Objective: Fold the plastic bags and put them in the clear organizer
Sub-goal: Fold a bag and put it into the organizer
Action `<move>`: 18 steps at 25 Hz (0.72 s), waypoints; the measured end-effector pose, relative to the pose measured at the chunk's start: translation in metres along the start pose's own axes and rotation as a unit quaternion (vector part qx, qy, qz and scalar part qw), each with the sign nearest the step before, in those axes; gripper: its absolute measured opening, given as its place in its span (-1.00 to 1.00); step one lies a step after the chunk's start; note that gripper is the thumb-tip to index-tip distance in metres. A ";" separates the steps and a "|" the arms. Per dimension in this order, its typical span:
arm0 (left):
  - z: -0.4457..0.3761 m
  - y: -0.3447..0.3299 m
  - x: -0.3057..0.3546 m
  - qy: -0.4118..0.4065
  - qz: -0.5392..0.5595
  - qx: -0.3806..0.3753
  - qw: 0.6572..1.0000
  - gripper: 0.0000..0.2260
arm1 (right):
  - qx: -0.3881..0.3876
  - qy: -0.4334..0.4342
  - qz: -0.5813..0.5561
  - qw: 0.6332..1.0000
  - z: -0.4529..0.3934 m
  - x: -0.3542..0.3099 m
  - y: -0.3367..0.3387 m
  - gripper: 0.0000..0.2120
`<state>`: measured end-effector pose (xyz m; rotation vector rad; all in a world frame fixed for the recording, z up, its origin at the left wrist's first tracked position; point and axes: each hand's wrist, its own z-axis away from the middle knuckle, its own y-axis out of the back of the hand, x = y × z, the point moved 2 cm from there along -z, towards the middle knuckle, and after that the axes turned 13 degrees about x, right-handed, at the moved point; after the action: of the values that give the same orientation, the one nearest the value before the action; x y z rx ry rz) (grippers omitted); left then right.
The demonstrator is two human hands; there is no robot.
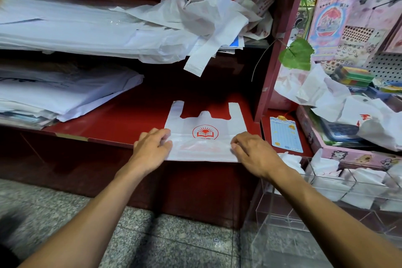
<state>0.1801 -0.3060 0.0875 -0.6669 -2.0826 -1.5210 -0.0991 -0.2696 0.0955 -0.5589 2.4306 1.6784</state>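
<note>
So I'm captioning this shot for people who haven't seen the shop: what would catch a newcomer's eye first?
First, the white plastic bag with a red book logo, flat on the red shelf at centre, with the left hand and right hand gripping its side edges. Next, the crumpled heap of bags on the shelf above, and the clear organizer at lower right with folded bags inside.

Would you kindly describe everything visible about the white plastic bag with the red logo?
The white plastic bag is thin, vest-style, with two handle loops pointing away and a red book-and-sun emblem. It lies flat on the red shelf, its near part apparently folded over. The left hand and right hand grip its left and right edges.
</note>
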 end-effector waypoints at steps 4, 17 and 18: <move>-0.012 -0.007 0.004 -0.012 -0.070 -0.007 0.997 -0.72 | -0.025 -0.004 0.039 0.999 -0.007 0.002 -0.007 -0.69; -0.031 -0.006 -0.010 0.059 0.114 0.041 0.991 -0.90 | 0.046 -0.125 -0.045 0.990 -0.033 0.018 -0.004 -0.83; -0.032 -0.007 -0.008 0.051 0.105 0.050 0.992 -0.89 | 0.066 -0.131 -0.058 0.987 -0.033 0.018 -0.004 -0.88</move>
<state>0.1847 -0.3389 0.0858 -0.7292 -1.9327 -1.2986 -0.1113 -0.3056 0.0984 -0.4236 2.2530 1.4332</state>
